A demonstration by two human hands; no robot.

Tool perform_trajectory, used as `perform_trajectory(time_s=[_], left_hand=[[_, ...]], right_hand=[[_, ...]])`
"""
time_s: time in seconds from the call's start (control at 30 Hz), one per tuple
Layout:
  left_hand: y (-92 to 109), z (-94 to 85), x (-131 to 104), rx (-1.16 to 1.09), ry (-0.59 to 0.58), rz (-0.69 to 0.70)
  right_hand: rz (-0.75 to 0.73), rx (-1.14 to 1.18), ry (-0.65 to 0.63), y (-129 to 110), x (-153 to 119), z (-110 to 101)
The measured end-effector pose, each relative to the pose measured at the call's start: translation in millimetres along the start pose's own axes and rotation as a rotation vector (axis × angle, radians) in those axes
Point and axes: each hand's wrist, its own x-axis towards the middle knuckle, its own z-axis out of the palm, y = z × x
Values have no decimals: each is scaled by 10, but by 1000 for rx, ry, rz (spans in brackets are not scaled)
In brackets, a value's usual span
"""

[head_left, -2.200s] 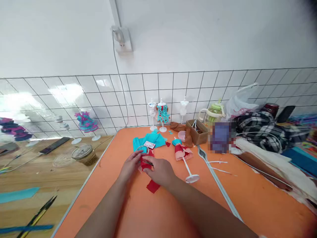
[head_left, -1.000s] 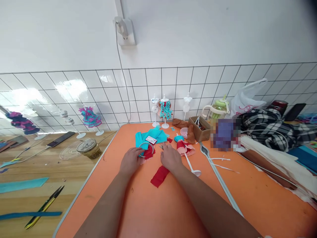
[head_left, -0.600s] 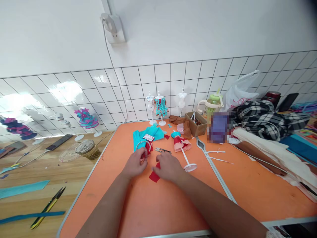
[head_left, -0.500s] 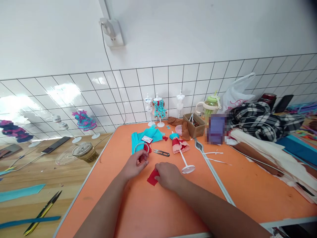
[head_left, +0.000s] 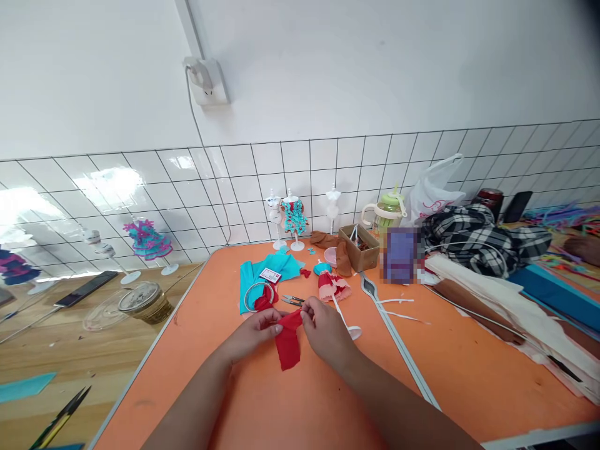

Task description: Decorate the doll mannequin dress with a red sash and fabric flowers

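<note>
Orange bench [head_left: 281, 412] below white wall tiles [head_left: 319, 165]. Red fabric strip [head_left: 289, 351] between both hands: left hand [head_left: 252, 336], fingers pinched on its upper left corner; right hand [head_left: 326, 329], fingers pinched on the upper right. Thread snips [head_left: 293, 301] just behind; metal ring [head_left: 259, 284] overlaps turquoise cloth [head_left: 287, 265].

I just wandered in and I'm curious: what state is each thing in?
Red cloth: pinched along its far edge
Left hand: closed on it
Right hand: closed on it
Small snips: lying flat, blades apart
Red-skirted mannequin: tipped over
Turquoise-ruffled mannequin: upright
Cardboard box: open-topped, things inside
Phone at left: screen dark
Plug: in the wall socket
</note>
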Motion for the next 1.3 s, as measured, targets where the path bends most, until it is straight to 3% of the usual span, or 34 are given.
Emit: perform_trajectory(time_s=[0.13, 0.2, 0.3, 0.4, 0.47, 0.53, 0.63, 0.7, 0.8, 0.97, 1.17, 1.23, 1.3], left_hand=[[49, -119, -110, -111, -214, -152], [60, -171, -152, -82, -251, -160], [28, -191, -168, 66, -150, -145], [-53, -120, -140, 287, -22, -156], [-105, -49, -115, 366, -23, -144], [-139, 8, -100, 420, -35, -127], [-150, 31, -93, 539, 39, -116], [-133, 18, -91, 627, 108, -104], [-82, -2, -79, 730, 159, -48], [-14, -2, -58, 798, 171, -23], [-54, -27, -60, 764, 133, -58], [-37, -45, -67, 740, 131, -55], [17, -63, -78, 735, 135, -35]], right_hand=[[-24, -172, 14, -66, -16, -70], [-29, -298, 0, -115, -69, -32], [-29, -446, -57, -166, -215, -1], [-112, -345, -49, -41, -326, -182], [-64, -288, 31, 226, -307, -455], [70, -378, 105, 632, -218, -785], [162, -556, 55, 1307, -63, -1193], [148, -604, 30, 1646, 7, -1327], [95, -638, -82, 1877, 89, -1347], [215, -754, -189, 1830, 281, -1276], [336, -690, -326, 1784, 444, -1363], [348, -690, -300, 1738, 432, -1413], [298, -699, -145, 1590, 353, -1432]])
